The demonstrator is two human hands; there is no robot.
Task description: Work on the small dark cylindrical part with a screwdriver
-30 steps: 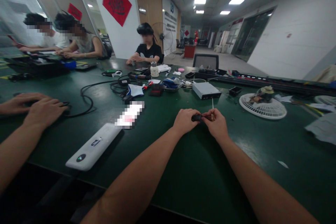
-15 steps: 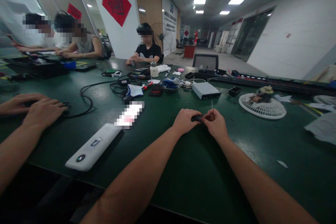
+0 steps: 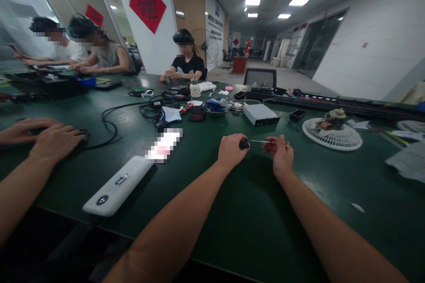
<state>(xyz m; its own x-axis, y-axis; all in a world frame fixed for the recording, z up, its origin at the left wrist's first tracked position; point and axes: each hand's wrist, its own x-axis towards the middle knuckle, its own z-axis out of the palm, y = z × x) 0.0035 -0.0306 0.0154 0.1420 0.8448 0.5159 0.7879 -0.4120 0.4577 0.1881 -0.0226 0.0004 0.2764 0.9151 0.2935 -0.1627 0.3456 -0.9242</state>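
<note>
My left hand (image 3: pixel 231 152) is closed around a small black part (image 3: pixel 245 144), whose rounded end sticks out by the thumb. Most of that part is hidden in my palm, so its kind cannot be made out. To the right, my right hand (image 3: pixel 281 154) grips a thin screwdriver (image 3: pixel 259 141) between its fingers. The metal shaft points left, its tip close to the black part; whether they touch is unclear. Both hands are just above the green table (image 3: pixel 232 212).
A grey disc drive (image 3: pixel 260 114) lies beyond my hands. Right of it is a white fan grille (image 3: pixel 332 135) with parts on it. At left lie a white power bank (image 3: pixel 117 185) and a co-worker's hands (image 3: pixel 55 139). Cables (image 3: pixel 111 117) and tools spread behind.
My right hand has drawn away to the right from the black part. The screwdriver shaft has swung from upright to pointing left. My left hand has turned slightly and still holds the part.
</note>
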